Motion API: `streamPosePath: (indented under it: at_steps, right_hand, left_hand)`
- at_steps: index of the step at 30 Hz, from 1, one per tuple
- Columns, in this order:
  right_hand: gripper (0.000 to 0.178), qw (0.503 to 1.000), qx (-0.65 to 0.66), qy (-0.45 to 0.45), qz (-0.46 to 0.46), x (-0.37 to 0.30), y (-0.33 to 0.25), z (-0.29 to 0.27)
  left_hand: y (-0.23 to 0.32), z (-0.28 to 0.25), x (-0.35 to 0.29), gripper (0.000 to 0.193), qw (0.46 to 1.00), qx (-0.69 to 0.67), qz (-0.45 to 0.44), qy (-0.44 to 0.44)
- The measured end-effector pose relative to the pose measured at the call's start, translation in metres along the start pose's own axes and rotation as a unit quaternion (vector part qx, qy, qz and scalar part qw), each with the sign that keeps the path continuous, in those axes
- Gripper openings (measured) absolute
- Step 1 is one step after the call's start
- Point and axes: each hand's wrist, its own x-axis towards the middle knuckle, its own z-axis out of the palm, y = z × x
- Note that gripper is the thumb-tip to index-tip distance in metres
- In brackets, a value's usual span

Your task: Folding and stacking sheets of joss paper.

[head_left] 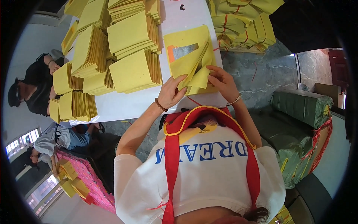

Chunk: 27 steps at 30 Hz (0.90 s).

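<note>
At the near end of a white-topped table [136, 99], I stand over yellow sheets [188, 37] that lie at the right edge, straight in front of my chest. Stacks of folded yellow paper [128, 35] crowd the tabletop to the left, and yellow bundles [242, 28] tied with red strips are piled beyond its far right corner. The floor [268, 71] is grey with pale marbled veins. On the right sit bulky bales [302, 106] in creased green wrapping, red strips [320, 136] straggling down one. On the left a person in black [41, 86] is beside the table; farther down, a person in a white top [52, 140] leans by a pink patterned cloth [89, 173] with yellow packets [71, 177] on it.

The sheets are thin, matte and limp, bent up in loose, pointed folds; the lower one bears an orange patch with a dull silvery rectangle [185, 51]. My right hand [222, 80] pinches their raised right edge between thumb and fingers. My left hand [174, 89] is bent at the lower left edge, thumb and forefinger apart; whether it grips the paper I cannot tell. Round brown beads [161, 105] circle my left wrist.
</note>
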Motion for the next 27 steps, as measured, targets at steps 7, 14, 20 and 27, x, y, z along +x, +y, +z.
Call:
streamPosePath:
  at_steps: [7, 14, 20, 27]
  right_hand:
    - [0.034, 0.995, 0.089, 0.013, 0.053, 0.002, -0.013, 0.001]
    - [0.031, 0.999, 0.03, 0.02, 0.038, -0.007, 0.01, -0.014]
    - [0.034, 0.998, 0.049, 0.036, 0.017, -0.007, 0.017, -0.009]
    - [0.04, 0.998, -0.004, 0.066, -0.019, 0.001, 0.014, 0.003]
  left_hand:
    - [0.004, 0.0, -0.001, 0.044, 1.0, 0.019, 0.015, 0.017]
    - [-0.007, 0.005, -0.005, 0.039, 0.997, -0.058, -0.035, 0.028]
    - [-0.003, 0.011, -0.001, 0.044, 0.978, -0.022, 0.105, 0.18]
    - [0.004, 0.0, 0.006, 0.042, 0.982, 0.043, 0.171, 0.07]
